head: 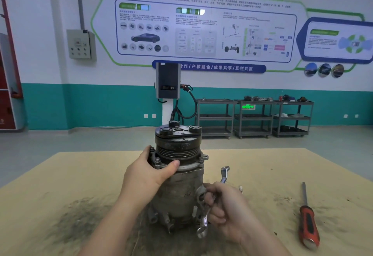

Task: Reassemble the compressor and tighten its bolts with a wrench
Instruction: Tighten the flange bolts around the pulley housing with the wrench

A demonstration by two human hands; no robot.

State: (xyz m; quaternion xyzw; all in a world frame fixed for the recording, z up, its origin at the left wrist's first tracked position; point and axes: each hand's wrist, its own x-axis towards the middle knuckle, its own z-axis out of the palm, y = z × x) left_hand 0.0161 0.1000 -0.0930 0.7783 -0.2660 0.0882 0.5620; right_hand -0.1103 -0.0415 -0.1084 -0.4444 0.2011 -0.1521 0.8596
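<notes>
A workshop wall with a large printed display board [201,25] was seen far beyond both hands, with grey trolleys [254,117] ranged along its teal base. Nearer, a tan board-covered table [70,175] was spread beneath the hands, darkened by a grimy patch below the left forearm.

The compressor [177,177] was stood on end on that table, directly ahead of and between the two hands, its long axis upright, with the grooved pulley and black clutch plate uppermost and the ported end down. The flange just under the pulley carried bolts [157,159] around its rim.

The left hand [149,172] was laid against the left side of the housing at flange height, thumb curled across the front edge of the flange and fingers wrapped behind; the body appeared to be steadied by it. This hand was the nearer to the bolts.

The right hand [224,205] was held lower, just beside the right flank of the body. A wrench [214,199] was gripped in its curled fingers, the shaft run steeply, one end pointed up above the knuckles and the other down toward the table. The wrench head was judged to need lifting up and leftward to reach the flange bolts.

A red-handled screwdriver [307,221] was left well to the right of the right hand.
</notes>
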